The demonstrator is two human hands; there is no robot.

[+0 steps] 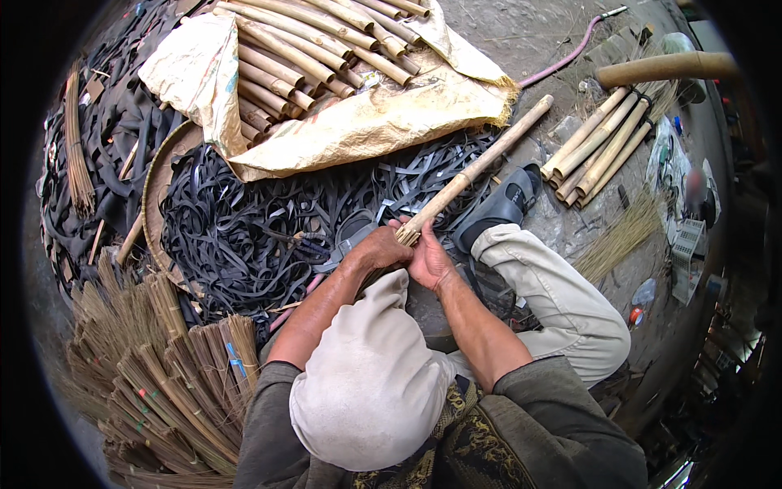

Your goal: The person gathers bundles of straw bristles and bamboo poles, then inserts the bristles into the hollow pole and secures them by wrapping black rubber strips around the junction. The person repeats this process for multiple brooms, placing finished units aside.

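A pale bamboo pole (481, 165) slants from my lap up toward the far right. At its near end, a tight cluster of cut stick ends shows in the opening. My left hand (384, 248) is closed at that near end, its fingers curled beside the stick ends. From the right, my right hand (430, 260) grips the same end from beneath, with the thumb along the pole. What lies under both hands is partly hidden by my raised knee (366, 359). Dark rubber strips (244, 220) are heaped just beyond the hands.
Cut bamboo tubes (293, 49) are piled on an opened woven sack (383, 126) at the far side. Bundles of thin sticks (171, 391) stand at the near left. Tied bamboo-handled brooms (599, 147) lie at the right, with loose bristles (623, 236) nearer.
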